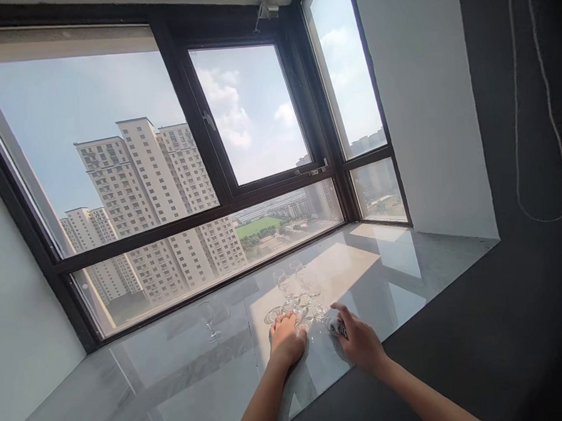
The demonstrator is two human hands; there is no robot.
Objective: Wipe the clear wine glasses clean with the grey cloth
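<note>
Several clear stemmed glasses (297, 288) stand close together on the sunlit part of the glossy sill. My left hand (286, 341) is low at the near side of this group, fingers curled and close together; whatever lies under them is hidden. To its right, my right hand (362, 342) closes around a small crumpled grey-and-white thing, seemingly a cloth (335, 326), with the index finger reaching toward the glasses. Another clear stemmed glass (210, 324) stands apart, upright, on the left part of the sill.
The pale marble sill (187, 391) ends at a near edge on the right, above a dark area. Dark-framed windows (280, 195) rise behind the glasses, with tall buildings outside. A looped cord (518, 160) hangs on the right.
</note>
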